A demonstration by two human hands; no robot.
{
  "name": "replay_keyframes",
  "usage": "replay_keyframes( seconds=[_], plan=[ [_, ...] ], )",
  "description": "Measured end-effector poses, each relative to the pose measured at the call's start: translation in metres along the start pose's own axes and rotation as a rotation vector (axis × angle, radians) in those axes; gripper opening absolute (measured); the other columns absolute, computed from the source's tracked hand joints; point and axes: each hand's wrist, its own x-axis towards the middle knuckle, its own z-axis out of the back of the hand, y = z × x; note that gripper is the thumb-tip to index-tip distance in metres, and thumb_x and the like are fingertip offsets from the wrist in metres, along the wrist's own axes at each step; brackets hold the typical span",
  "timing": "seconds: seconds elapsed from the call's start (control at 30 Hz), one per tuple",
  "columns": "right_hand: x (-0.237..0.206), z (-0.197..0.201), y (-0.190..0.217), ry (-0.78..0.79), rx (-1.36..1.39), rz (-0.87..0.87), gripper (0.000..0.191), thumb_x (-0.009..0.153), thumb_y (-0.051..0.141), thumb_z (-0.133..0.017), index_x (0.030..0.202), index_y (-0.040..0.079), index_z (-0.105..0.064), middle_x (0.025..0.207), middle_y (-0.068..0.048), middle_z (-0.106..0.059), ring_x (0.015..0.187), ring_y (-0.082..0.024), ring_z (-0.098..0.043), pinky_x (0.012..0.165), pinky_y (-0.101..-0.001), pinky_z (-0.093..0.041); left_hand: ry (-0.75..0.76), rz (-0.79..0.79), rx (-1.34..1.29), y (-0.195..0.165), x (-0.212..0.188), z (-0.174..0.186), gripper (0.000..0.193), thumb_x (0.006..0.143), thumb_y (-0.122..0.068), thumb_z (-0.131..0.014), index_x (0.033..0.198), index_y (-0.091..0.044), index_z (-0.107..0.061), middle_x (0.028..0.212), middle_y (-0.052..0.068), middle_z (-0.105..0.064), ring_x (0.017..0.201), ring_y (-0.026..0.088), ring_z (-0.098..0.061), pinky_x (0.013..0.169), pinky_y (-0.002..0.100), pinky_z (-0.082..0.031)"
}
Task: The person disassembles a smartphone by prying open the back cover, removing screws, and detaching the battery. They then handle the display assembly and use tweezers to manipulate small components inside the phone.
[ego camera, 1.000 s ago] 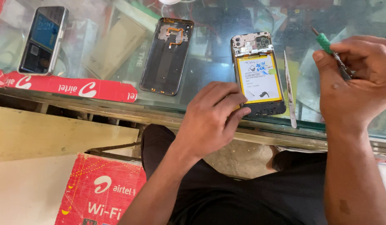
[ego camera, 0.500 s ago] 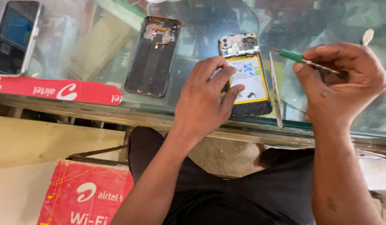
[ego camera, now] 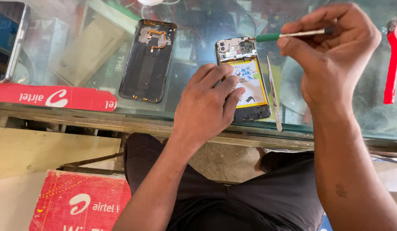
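Now | left hand (ego camera: pixel 209 105) flat on opened phone (ego camera: pixel 245 79) | right hand (ego camera: pixel 331 55) grip pinching screwdriver (ego camera: pixel 288 35) above it

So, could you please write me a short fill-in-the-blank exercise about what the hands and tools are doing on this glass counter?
1. The left hand presses down on the opened ____, whose yellow battery shows.
2. The right hand holds a screwdriver with a ____ handle.
3. The metal tweezers lie just to the ____ of that device.
4. The detached back cover lies on the ____ counter.

Missing words: phone; green; right; glass
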Motion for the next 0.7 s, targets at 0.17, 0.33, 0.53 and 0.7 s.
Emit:
replay_keyframes(
  seconds=[0.17,0.33,0.53,0.7],
  plan=[
    [0.026,-0.011,-0.008,0.166,-0.051,0.038,0.017,0.103,-0.017,-0.073,0.107,-0.008,-0.06,0.104,-0.013,-0.069,0.096,-0.021,-0.072,0.083,-0.0293,-0.062,-0.018,-0.006,-0.001,-0.001,0.002,0.0,0.02,0.094,-0.013,-0.074,0.106,0.003,-0.074,0.115,0.011,-0.07,0.11,0.03,-0.063,0.096,0.042,-0.055],
    [0.026,-0.025,-0.032,0.237,0.114,0.028,0.034,0.112,-0.011,-0.062,0.129,-0.001,-0.034,0.114,-0.01,-0.066,0.102,-0.02,-0.078,0.085,-0.0313,-0.071,-0.035,-0.003,0.028,-0.003,0.001,0.001,0.017,0.094,-0.01,-0.073,0.104,0.004,-0.074,0.116,0.013,-0.071,0.11,0.03,-0.066,0.097,0.041,-0.056],
    [0.017,-0.028,-0.043,0.295,-0.084,0.215,0.042,0.119,-0.018,-0.061,0.137,-0.003,-0.026,0.118,-0.02,-0.067,0.099,-0.027,-0.079,0.084,-0.0336,-0.069,-0.052,0.034,0.064,-0.006,-0.001,-0.004,0.016,0.094,-0.01,-0.075,0.1,0.005,-0.073,0.112,0.012,-0.068,0.109,0.028,-0.068,0.091,0.038,-0.058],
    [0.017,-0.039,-0.045,0.309,-0.155,0.236,0.044,0.115,-0.012,-0.065,0.133,-0.005,-0.026,0.115,-0.019,-0.069,0.095,-0.023,-0.078,0.079,-0.0299,-0.07,-0.063,0.01,0.076,-0.007,-0.005,-0.004,0.014,0.096,-0.008,-0.074,0.1,0.006,-0.073,0.11,0.011,-0.068,0.107,0.027,-0.07,0.09,0.038,-0.059]
  ],
)
